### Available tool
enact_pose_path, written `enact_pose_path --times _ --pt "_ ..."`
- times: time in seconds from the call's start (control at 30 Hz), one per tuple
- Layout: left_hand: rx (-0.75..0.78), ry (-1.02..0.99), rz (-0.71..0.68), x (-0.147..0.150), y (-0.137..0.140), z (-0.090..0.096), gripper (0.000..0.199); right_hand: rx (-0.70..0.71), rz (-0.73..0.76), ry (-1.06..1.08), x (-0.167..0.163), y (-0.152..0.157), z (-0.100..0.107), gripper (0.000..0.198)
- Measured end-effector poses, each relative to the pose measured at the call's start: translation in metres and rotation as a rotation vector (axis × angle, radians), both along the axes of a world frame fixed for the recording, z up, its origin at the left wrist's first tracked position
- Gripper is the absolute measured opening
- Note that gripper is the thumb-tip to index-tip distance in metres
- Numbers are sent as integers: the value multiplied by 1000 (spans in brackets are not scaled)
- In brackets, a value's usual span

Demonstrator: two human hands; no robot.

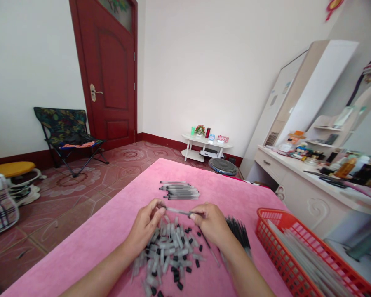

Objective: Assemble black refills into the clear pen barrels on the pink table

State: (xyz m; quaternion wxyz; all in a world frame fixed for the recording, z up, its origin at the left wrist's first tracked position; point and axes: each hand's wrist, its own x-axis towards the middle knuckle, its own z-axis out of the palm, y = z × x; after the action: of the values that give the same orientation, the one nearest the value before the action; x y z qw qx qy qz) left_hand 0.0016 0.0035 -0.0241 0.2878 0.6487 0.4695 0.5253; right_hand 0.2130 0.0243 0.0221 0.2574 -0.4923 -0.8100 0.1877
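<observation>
The left hand point(148, 221) and right hand point(214, 222) pinch opposite ends of a pen point(177, 211), fingertips closed, over the cloth point(89, 247). Caps point(170, 243) heap between the forearms; a pen row point(179, 191) lies beyond. Rods point(239, 230) and a basket point(276, 251) crowd the right; leftward, cloth stretches to its edge.

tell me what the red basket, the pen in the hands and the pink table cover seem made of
Basket: probably smooth plastic, going by its thin openwork walls and even color.
Pen: likely plastic; its barrel looks translucent, though blur leaves the finish open.
Table cover: seemingly soft, matte fabric, perhaps plush, judging by its faintly mottled, shine-free surface.
</observation>
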Motion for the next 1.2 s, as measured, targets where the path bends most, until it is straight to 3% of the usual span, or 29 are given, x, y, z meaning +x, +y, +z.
enact_pose_path --times 0.13,0.27,0.47,0.57,0.7,0.83,1.0,1.1,1.2 --pt "46 66 48 -1 1 -1 28 29 8 -35 -1 -1 1 20" --pt "-71 36 97 0 1 -6 42 129 7 -38 -4 -3 3 15" --pt "41 44 59 1 -2 1 21 60 -7 -24 -1 -1 1 18" --pt "50 62 58 1 -2 1 21 62 -11 -25 -2 0 1 18" --pt "-64 -8 72 0 1 -8 37 128 -6 -46 -3 -2 4 18" --pt "-263 -255 50 -2 8 -15 44 166 -36 -53 0 -1 6 16" --pt "-261 -434 17 -1 9 -12 39 26 -145 120 3 7 -1 19" --pt "-280 -451 -24 3 6 -8 40 -83 -69 330 2 11 -7 20" --pt "-290 -596 -108 5 5 -5 34 -189 56 436 0 12 -7 17"
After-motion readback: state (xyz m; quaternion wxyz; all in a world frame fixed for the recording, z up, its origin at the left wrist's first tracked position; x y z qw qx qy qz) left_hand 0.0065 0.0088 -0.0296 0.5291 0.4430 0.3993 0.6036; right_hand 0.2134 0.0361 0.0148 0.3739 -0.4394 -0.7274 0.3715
